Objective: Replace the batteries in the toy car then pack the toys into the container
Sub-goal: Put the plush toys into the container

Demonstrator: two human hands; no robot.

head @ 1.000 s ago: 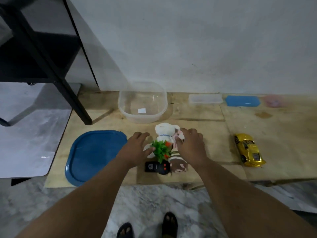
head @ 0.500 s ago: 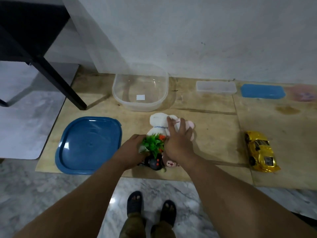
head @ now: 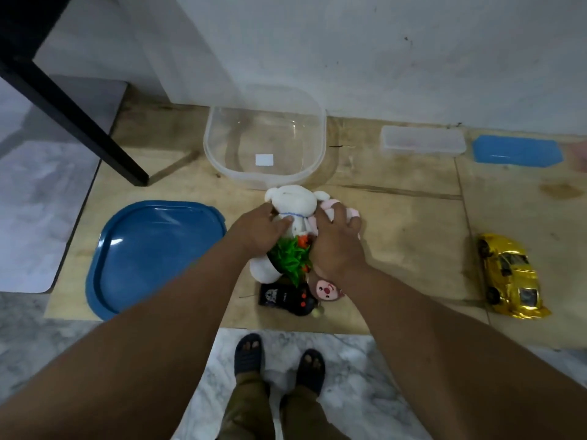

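- Both hands closed around the toy bundle: left hand [head: 259,231] grips the white plush [head: 290,206] at its body, thumb on the front; right hand [head: 336,246] curls over the pink plush [head: 327,289] and the green plastic plant [head: 290,257].
- Change: a second ago both hands lay flatter over the pile; half a second ago the left sat lower beside the plant. Now both have moved up and tightened.
- Bundle now looks gathered toward the clear container [head: 265,147], white plush just short of its near rim; whether it is lifted, cannot tell.
- Black remote [head: 286,298] lies outside the grip, on the board.
- Yellow toy car [head: 511,276] sits well apart to the right, untouched; blue lid [head: 152,252] lies left.
- Judgement: packing has begun; car and remote remain.
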